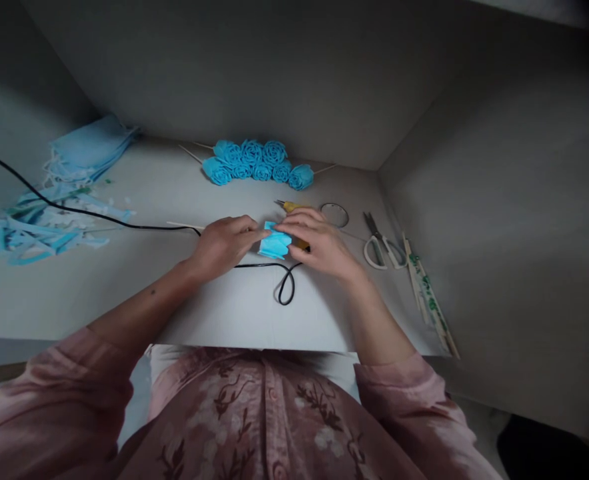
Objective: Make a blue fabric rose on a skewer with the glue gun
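Observation:
A small folded piece of bright blue sheet material (274, 245) is between my two hands, just above the white tabletop. My left hand (225, 245) is closed, its thumb and fingertips pinching the piece's left edge. From the other side, my right hand (319, 240) grips the upper right of the piece with bent fingers. Behind the right hand lies a yellow-handled tool (293, 207) with a pointed metal tip, partly hidden. A pale thin stick (177, 225) shows just beyond my left hand; its near end is hidden.
Several blue fabric roses (252, 153) on sticks lie at the back. Face masks (92, 147) and blue scraps (39, 230) are piled left. Right are a metal ring (334, 215), scissors (382, 247) and green-marked sticks (429, 297). A black cable (287, 293) loops across the front; walls surround the table.

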A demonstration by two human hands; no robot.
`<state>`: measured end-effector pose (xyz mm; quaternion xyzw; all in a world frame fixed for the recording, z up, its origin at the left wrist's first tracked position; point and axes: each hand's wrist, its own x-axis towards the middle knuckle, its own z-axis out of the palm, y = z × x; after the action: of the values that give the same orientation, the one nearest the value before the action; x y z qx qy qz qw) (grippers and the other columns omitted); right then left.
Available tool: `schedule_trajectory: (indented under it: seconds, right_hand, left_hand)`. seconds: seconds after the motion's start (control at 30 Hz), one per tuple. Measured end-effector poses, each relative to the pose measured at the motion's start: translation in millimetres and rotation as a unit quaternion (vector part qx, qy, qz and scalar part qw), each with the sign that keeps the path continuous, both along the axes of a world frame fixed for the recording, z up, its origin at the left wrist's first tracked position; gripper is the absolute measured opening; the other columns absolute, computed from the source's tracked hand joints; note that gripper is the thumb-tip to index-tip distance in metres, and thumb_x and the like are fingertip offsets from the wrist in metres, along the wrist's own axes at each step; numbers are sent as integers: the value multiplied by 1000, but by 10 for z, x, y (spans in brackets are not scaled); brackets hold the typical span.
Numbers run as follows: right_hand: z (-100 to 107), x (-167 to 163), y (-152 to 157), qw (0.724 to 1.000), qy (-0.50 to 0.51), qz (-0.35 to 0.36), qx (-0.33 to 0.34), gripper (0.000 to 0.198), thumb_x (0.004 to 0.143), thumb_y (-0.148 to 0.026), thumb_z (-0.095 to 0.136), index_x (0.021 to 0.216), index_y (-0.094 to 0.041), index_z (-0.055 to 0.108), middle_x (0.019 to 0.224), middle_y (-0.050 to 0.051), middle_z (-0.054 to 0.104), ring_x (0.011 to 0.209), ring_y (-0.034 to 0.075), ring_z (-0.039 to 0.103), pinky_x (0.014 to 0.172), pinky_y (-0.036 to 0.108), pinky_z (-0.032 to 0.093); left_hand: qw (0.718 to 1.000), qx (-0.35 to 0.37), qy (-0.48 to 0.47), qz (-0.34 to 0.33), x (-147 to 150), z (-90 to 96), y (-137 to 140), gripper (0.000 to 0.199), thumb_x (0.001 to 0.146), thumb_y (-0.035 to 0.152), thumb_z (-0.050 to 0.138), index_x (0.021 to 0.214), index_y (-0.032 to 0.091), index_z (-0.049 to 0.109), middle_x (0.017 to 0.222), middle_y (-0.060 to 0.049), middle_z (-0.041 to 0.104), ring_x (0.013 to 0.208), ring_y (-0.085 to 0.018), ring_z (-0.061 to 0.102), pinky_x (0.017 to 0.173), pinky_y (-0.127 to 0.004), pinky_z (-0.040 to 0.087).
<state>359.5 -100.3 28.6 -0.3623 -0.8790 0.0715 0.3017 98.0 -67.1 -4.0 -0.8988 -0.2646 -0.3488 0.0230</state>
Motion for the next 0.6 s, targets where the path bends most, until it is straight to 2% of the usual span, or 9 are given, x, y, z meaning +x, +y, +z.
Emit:
schedule_trajectory:
  seconds: [0.13, 0.27, 0.43, 0.5, 0.53, 0.6]
  right_hand:
    - [18, -11, -3, 1000, -16, -2, 8, 34, 93, -19, 60, 121, -31, 76, 119, 6, 76, 124, 30, 62, 109, 57, 48]
    - [-7, -14, 17, 999, -19, -6, 28, 26, 92, -19, 62, 111, -30, 77, 114, 5, 77, 119, 29, 64, 108, 55, 47]
    - [-48, -20, 40, 999, 32, 9, 41, 21, 88, -16, 63, 103, -25, 74, 111, 6, 78, 115, 28, 66, 109, 54, 48]
    - [-46, -12, 36, 997, 79, 8, 14, 20, 89, -20, 63, 106, -26, 73, 117, 6, 77, 121, 28, 65, 112, 55, 46]
    - [-46, -4, 33, 994, 112, 7, -9, 24, 91, -25, 63, 113, -28, 72, 125, 6, 75, 128, 28, 63, 114, 55, 46]
    - [-63, 12, 29, 979, 190, 6, -70, 44, 95, -39, 64, 137, -31, 62, 145, 8, 65, 141, 28, 56, 118, 53, 44]
  left_hand:
    - [1000, -11, 14, -2, 6, 3, -15, 33, 107, 23, 46, 114, 26, 78, 95, -2, 73, 73, -13, 62, 66, -23, 43]
    - [1000, -16, -11, -22, 14, -1, -27, 32, 108, 24, 46, 115, 24, 77, 97, -3, 73, 76, -13, 64, 67, -23, 44]
    - [998, -25, -39, -45, 12, 15, -16, 26, 106, 22, 52, 113, 24, 78, 97, -3, 72, 77, -13, 65, 67, -22, 45]
    - [996, -29, -62, -51, 14, 39, -7, 24, 104, 19, 55, 112, 23, 78, 97, -3, 72, 78, -12, 66, 68, -22, 46]
    - [995, -35, -80, -52, 16, 57, -2, 24, 103, 18, 56, 111, 23, 78, 97, -3, 72, 78, -12, 66, 69, -22, 46]
    - [988, -64, -133, -53, 18, 102, 4, 23, 101, 15, 58, 111, 21, 78, 98, -4, 72, 81, -13, 67, 71, -22, 48]
